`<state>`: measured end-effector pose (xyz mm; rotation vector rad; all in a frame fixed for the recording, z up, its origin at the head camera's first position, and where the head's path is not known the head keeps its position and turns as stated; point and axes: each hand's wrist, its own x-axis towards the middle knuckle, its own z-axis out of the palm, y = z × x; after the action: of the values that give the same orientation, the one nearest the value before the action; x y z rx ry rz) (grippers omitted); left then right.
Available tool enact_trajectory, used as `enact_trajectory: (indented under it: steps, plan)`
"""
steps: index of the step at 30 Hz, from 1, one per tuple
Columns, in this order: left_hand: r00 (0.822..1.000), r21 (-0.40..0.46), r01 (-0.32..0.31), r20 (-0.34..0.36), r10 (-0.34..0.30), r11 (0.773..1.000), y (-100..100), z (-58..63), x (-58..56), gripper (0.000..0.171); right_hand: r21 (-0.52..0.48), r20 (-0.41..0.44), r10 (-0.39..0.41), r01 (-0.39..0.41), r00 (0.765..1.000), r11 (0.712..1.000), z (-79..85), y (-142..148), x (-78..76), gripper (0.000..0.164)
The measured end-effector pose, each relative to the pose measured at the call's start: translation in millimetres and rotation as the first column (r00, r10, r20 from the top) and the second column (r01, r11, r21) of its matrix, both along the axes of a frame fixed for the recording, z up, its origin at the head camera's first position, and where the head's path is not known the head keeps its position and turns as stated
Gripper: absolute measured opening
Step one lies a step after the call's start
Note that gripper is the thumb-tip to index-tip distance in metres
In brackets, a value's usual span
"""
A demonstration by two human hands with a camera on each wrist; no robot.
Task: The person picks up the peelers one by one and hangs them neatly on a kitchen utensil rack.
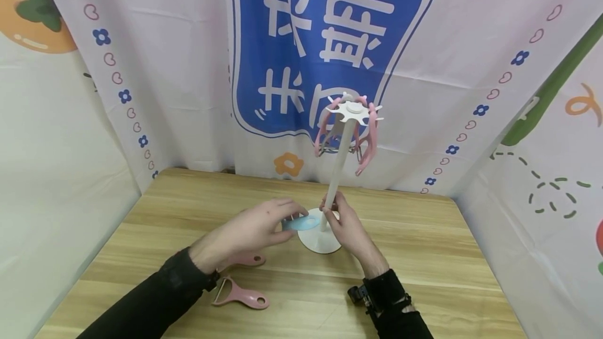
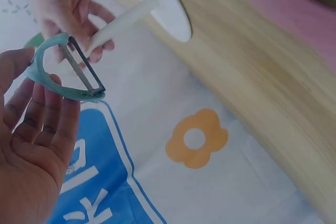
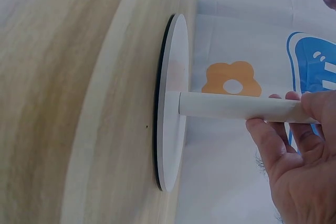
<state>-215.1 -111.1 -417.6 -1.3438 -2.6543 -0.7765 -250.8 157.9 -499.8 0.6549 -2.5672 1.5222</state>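
Note:
In the head view my left hand (image 1: 261,224) pinches a light blue peeler (image 1: 303,222) beside the round base of a white rack (image 1: 320,243). The left wrist view shows the thumb and fingers on the peeler's frame (image 2: 43,75), its blade facing outward. My right hand (image 1: 350,228) holds the rack's upright pole (image 1: 339,166) low down; the right wrist view has the fingers and thumb around that pole (image 3: 226,106). Several pink peelers (image 1: 373,137) hang from the hooked top (image 1: 352,111). Another pink peeler (image 1: 245,296) lies on the table near my left wrist.
A further pink peeler (image 1: 252,259) lies partly under my left forearm. The wooden table (image 1: 414,286) reaches back to a printed curtain (image 1: 188,93), which also stands at both sides. The rack's top rises close in front of the curtain.

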Motion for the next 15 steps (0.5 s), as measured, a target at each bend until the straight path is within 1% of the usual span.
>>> enact_trajectory:
  steps: [5,9,12,15]
  plan:
    - [0.999,0.075,-0.052,-0.013,0.053,0.996,-2.3,7.0,0.0,0.046,0.008,-0.001,-0.003,0.003,1.0,1.0,1.1,-0.3,1.1,0.031]
    - [0.994,0.132,-0.095,-0.032,0.1,0.987,-2.8,13.2,-0.3,0.049,0.013,0.003,-0.01,0.01,1.0,1.0,1.9,-0.6,1.4,0.03]
    - [0.99,0.191,-0.129,-0.035,0.138,0.973,-2.4,18.6,-1.2,0.049,0.007,0.009,-0.011,0.011,1.0,1.0,2.3,-0.8,1.0,0.028]
    - [0.984,0.262,-0.162,-0.033,0.176,0.952,-1.5,24.8,-2.3,0.049,0.004,0.009,-0.014,0.014,1.0,1.0,2.3,-0.9,0.7,0.027]
